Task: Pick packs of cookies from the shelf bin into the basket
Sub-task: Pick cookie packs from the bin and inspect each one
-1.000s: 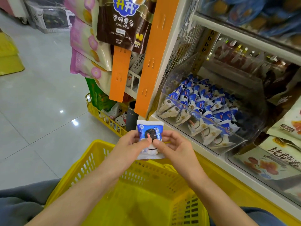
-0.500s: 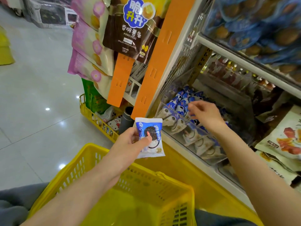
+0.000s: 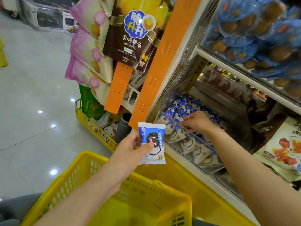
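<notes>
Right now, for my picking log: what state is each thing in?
Clear plastic shelf bin: open-topped, many packs inside.
Yellow plastic basket: no pack visible inside.
Blue-and-white cookie pack: upright, held in the air.
Left hand: gripping that pack.
Right hand: inside the bin, among packs; grip unclear.

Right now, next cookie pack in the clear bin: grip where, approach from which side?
Pinch the blue crimped top edge of a cookie pack at the pile's top, coming from above over the clear front wall of the bin, as the right hand does. Packs lean with blue ends up; the wall blocks a frontal approach.
</notes>
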Motion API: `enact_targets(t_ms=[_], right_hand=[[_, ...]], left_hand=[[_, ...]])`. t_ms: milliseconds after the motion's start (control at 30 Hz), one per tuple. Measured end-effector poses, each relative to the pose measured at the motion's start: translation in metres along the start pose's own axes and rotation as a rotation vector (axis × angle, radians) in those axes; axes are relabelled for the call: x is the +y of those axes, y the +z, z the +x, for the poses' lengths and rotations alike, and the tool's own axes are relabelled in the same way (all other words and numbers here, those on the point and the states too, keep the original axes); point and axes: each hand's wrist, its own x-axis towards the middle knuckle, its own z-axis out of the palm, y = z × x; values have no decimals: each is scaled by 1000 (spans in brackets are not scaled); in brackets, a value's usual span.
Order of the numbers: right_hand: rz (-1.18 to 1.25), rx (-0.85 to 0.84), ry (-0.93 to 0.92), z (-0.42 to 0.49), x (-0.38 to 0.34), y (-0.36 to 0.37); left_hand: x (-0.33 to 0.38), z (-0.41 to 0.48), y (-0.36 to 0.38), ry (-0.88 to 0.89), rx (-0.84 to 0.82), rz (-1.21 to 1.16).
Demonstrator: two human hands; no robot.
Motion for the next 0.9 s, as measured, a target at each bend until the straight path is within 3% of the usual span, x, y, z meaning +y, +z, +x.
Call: enact_targets(t_ms=[100, 233, 333, 433, 500, 567, 667, 767, 900], right_hand=[[14, 90, 3, -5, 1, -5], [67, 300, -147, -28, -4, -22], [290, 409, -290, -56, -16, -33], [610, 141, -279, -93, -26, -34], [622, -136, -243, -115, -27, -23], [601, -288, -243, -132, -27, -6], [655, -300, -223, -149, -31, 23], [645, -231, -247, -157, -32, 39], [569, -116, -336, -159, -33, 41]], left_hand=[[1, -4, -1, 8, -14, 19], [1, -7, 0, 33, -36, -47], [-2, -7, -2, 20, -14, -123], [-2, -4, -4, -43, 59, -172], [0, -2, -5, -108, 96, -262], [4, -5, -4, -164, 64, -388], [6, -10, -6, -179, -104, -467], [9, -17, -10, -124, -265, -371], [12, -21, -14, -46, -280, -261]])
